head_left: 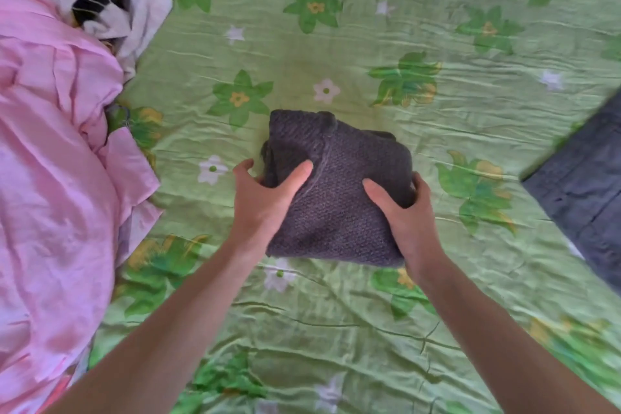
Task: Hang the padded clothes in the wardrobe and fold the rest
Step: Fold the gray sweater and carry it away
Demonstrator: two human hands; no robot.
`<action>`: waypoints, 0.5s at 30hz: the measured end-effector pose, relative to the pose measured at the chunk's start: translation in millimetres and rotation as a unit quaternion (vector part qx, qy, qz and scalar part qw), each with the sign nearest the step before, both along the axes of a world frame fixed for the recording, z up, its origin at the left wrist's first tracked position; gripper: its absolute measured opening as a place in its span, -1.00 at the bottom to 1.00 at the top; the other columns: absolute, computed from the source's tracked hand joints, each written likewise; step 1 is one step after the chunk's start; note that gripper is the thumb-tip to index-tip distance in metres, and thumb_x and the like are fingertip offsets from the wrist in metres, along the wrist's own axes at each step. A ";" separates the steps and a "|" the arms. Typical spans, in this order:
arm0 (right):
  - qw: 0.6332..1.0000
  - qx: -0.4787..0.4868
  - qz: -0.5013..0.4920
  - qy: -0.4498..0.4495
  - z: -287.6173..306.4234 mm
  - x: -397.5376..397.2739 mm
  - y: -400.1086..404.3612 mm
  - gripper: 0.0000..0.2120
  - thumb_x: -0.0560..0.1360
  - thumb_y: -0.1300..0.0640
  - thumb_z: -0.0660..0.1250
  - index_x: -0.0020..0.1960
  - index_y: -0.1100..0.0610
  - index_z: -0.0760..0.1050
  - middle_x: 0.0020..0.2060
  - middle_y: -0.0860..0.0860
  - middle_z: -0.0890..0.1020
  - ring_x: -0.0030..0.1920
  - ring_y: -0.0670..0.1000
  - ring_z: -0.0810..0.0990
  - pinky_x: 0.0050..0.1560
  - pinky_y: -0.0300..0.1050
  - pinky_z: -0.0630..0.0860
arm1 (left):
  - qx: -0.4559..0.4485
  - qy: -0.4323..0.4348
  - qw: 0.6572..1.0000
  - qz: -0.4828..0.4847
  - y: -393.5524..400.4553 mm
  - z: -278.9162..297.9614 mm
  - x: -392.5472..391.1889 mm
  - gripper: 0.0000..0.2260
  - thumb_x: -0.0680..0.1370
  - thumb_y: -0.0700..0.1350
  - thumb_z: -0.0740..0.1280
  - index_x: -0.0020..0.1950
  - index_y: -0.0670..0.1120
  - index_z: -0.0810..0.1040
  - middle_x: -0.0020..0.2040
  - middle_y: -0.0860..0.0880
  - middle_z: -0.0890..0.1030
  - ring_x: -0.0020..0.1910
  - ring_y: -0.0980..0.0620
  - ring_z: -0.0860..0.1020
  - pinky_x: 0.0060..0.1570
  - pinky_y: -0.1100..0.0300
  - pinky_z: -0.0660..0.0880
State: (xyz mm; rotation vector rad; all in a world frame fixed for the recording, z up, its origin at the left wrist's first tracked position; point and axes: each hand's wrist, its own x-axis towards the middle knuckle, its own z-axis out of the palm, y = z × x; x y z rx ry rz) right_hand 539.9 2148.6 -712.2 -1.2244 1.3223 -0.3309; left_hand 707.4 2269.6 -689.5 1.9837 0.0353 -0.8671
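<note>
Bed (386, 27), green flowered sheet: folded grey sweater (339, 198) at centre; pink cloth (57, 178) left of sweater; dark garment (584, 191) right.

Bright, even daylight; soft shadows, edges blurred and bowed.

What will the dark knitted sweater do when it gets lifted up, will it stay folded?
The sweater is probably soft and floppy: its knit dents under the left hand and the right hand. Gripped at both sides, the thick bundle may stay folded; held by one edge it would likely flop open. It looks unlikely to slip or roll.
</note>
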 end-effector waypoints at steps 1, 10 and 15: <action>0.999 0.039 0.010 -0.007 2.0 -2.8 -6.7 0.03 0.19 -0.32 0.65 0.52 0.03 0.37 0.35 -0.03 0.57 0.25 -0.02 0.63 0.30 0.04 0.58 | 0.001 0.041 0.999 -0.005 -1.2 1.2 5.2 -0.13 0.30 0.28 0.64 0.45 -0.12 0.45 0.21 -0.04 0.65 0.08 0.02 0.67 0.17 0.08 0.60; 0.983 0.133 0.067 -0.103 80.1 -47.0 -16.9 -0.25 0.28 -0.05 0.70 0.40 0.03 0.51 0.18 0.02 0.72 0.16 0.08 0.72 0.23 0.12 0.60 | -0.151 0.196 0.967 -0.059 13.6 58.4 -22.0 -0.46 0.44 0.04 0.59 0.39 -0.02 0.57 0.19 -0.09 0.73 0.14 -0.11 0.72 0.12 -0.04 0.62; 0.990 0.099 0.039 -0.097 203.7 -92.1 -2.2 -0.21 0.25 -0.16 0.68 0.40 0.04 0.53 0.19 0.02 0.72 0.17 0.07 0.72 0.24 0.12 0.60 | -0.179 0.155 0.965 -0.110 29.0 168.3 -57.7 -0.39 0.41 0.12 0.56 0.40 0.07 0.47 0.22 0.07 0.71 0.19 0.04 0.70 0.21 0.00 0.58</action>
